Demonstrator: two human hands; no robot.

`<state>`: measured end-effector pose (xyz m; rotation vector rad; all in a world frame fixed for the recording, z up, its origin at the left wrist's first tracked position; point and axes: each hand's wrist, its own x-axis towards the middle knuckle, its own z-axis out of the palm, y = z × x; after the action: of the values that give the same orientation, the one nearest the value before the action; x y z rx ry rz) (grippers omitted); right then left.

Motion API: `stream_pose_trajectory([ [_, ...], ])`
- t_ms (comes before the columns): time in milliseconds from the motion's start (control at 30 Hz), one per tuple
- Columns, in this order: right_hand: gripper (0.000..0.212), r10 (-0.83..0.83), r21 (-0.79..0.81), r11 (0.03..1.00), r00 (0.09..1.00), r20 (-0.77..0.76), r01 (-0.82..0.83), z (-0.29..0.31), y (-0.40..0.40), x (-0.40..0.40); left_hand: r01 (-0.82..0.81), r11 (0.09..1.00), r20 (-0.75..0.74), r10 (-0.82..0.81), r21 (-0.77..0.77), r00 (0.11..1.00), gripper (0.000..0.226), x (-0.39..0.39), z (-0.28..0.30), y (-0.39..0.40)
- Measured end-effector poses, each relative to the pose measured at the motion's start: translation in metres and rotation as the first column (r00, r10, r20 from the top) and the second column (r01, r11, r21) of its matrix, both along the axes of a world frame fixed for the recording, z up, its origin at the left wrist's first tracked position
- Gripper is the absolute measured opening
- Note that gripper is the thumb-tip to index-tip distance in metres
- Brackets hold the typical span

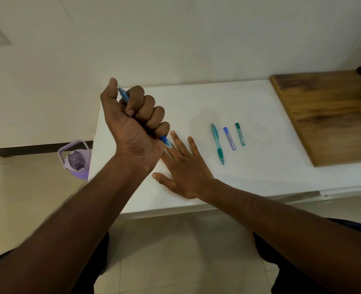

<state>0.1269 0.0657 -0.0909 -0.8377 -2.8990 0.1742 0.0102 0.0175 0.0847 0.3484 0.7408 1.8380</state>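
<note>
Right now your left hand (136,128) is curled into a fist around the blue pencil (165,141). All four fingers wrap the barrel, and your thumb presses on the cap end at the top. The pencil is held above the bench (260,177), slanting down to the right. Its translucent blue tip sticks out below your little finger, just over the fingers of your right hand (185,172). I cannot tell whether tip and fingers touch.

Your right hand lies flat on the bench, palm down, with its fingers straight and spread. It holds nothing.

The bench top is smooth, matte and white. On it to the right of your hands, well apart from them, lie three slim things in a row. First is a teal pencil (217,143) with a darker grip and a fine metal tip pointing toward you. Next is a narrow blue case (229,138), then a narrow green case (240,134). Both cases are closed, and I cannot make out what is in them.

Farther right, a brown wooden board (328,115) with dark grain rests on the bench.

On the tiled floor (175,240) beside the bench's left end stands a lilac bottle (75,161) with a handle. Its lid is shut.
</note>
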Motion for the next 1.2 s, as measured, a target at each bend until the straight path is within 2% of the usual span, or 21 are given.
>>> stream_pose_trajectory([
  [333, 0.079, -0.003, 0.031, 1.000, 0.999, -0.039, 0.004, -0.0004, 0.0002, -0.0006, 0.040, 0.999, -0.057, -0.041, -0.002, 0.998, 0.055, 0.0079, 0.0060, 0.0000],
  [1200, 0.078, -0.015, 0.039, 0.999, 0.995, -0.100, 0.019, 0.0011, -0.0010, -0.0009, 0.099, 0.995, -0.009, -0.099, -0.014, 0.995, 0.058, 0.0054, 0.0024, -0.0014],
])
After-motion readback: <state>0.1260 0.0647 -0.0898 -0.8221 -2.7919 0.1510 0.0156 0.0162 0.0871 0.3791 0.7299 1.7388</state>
